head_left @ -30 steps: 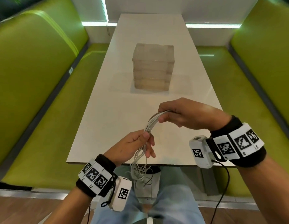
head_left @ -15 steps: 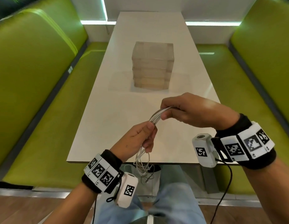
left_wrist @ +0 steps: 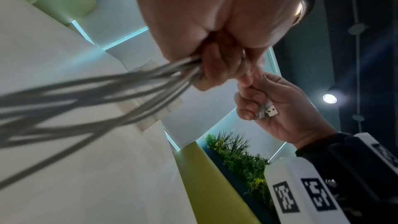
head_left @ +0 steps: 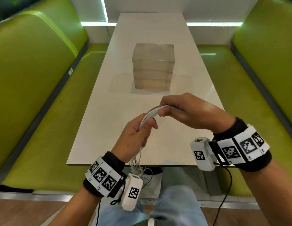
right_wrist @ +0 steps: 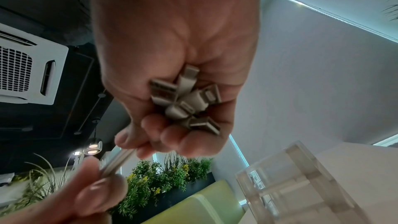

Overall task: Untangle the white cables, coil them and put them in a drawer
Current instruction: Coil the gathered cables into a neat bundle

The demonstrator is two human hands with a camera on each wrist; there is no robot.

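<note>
Nearest, at 6 o'clock below the counter [head_left: 109, 111] edge, the loose tails of the cables [head_left: 152, 110] hang in a snarl over the person's lap. That is where I judge the trouble lies: the strands below the left hand [head_left: 133, 137] cross one another, so a hard pull could cinch the snarl into a knot, or a tail could catch on the near counter edge as it comes up.

The left hand's grip is closed round the bundle, thumb pressing the strands. Just beyond, toward 1 o'clock, the right hand [head_left: 187, 111] closes on the other stretch, and a short arc of cable spans the two. The right wrist view shows a cluster of plugs [right_wrist: 187, 101] bunched in that palm. Held loosely like that, one plug may slip out and fall among the tails, re-tangling them. Both hands are full, so neither can tease a crossing apart without letting something go.

Room is good: the counter between the hands and the drawers [head_left: 152, 66] at 12 o'clock lies flat and open for laying cables out. The green benches [head_left: 36, 79] at 9 and 3 o'clock flank it, well apart from the hands. The drawers look closed, so one hand must come free first.
</note>
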